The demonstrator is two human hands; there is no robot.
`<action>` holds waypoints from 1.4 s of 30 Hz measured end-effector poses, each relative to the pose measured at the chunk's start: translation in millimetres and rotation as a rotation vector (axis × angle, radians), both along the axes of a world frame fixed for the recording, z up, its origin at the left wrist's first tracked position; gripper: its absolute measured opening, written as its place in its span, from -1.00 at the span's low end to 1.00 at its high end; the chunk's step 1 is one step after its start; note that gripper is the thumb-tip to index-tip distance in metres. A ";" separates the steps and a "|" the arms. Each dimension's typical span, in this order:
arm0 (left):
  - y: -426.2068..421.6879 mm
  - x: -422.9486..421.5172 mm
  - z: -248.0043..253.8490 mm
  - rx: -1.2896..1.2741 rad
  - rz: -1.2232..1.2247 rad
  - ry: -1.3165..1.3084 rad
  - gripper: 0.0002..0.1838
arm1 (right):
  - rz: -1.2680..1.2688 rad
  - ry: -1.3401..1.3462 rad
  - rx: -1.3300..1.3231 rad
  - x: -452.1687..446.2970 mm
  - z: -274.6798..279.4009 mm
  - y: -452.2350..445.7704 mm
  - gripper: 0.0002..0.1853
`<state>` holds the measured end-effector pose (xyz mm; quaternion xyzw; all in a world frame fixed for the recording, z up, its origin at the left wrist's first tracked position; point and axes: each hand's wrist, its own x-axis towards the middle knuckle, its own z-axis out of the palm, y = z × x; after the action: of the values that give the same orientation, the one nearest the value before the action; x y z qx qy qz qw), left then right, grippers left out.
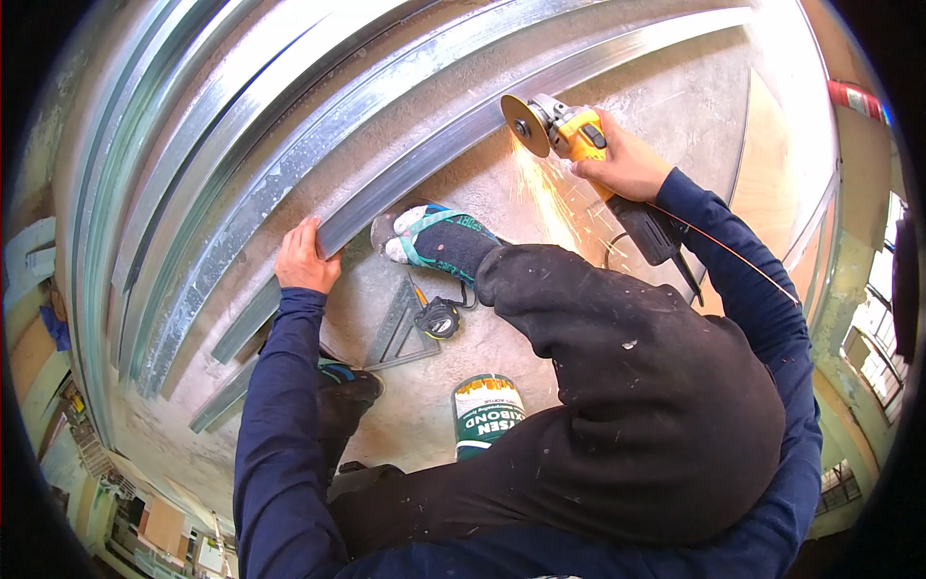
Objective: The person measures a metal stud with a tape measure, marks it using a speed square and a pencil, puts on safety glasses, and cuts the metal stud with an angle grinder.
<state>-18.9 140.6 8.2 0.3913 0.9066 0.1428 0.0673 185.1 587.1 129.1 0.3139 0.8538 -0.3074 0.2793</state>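
Note:
My right hand is wrapped round the yellow body of an angle grinder. Its brown cutting disc meets a long metal channel, and orange sparks stream down towards my leg. At the channel's near left end, my left hand grips the metal, fingers over its edge; part of the grip is hidden. A foot in a sandal and dark sock stands beside the channel. Close by on the floor lie a triangular square and a tape measure.
Several long metal channels lie on the concrete floor at the left and top. A green and white paint can stands below my bent leg. Wooden boards are at the right. An orange cord runs along my right sleeve.

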 end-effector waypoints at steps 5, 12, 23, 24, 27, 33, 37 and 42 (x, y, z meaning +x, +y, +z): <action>-0.4 1.5 -0.5 -0.006 -0.003 0.015 -0.33 | -0.007 0.003 0.007 -2.6 0.0 -1.9 0.03; -1.6 3.8 -1.7 -0.011 0.020 -0.003 -0.32 | -0.059 0.110 -0.003 4.5 4.4 -3.2 0.02; -2.7 5.3 -2.7 0.008 0.009 0.029 -0.37 | -0.033 -0.139 -0.055 -4.7 18.3 -5.6 0.07; -2.9 5.4 -2.6 0.011 0.007 0.034 -0.37 | -0.022 -0.140 -0.051 -4.4 16.7 -5.3 0.08; -2.9 5.6 -2.8 0.015 0.005 0.046 -0.37 | -0.009 -0.131 -0.033 -4.1 13.9 -4.8 0.08; -3.7 6.8 -2.9 0.006 0.002 0.063 -0.34 | -0.001 -0.002 0.058 2.7 2.9 -6.9 -0.01; -5.3 6.7 -4.9 0.000 0.003 0.060 -0.32 | -0.036 -0.094 0.036 -5.2 12.7 -11.9 -0.01; -5.9 6.2 -6.2 0.006 0.002 0.082 -0.30 | 0.002 -0.174 0.004 -9.5 19.2 -11.0 0.04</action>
<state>-12.7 134.7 2.0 0.3963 0.9085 0.1293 0.0287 175.5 576.1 148.3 0.3390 0.8273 -0.2772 0.3520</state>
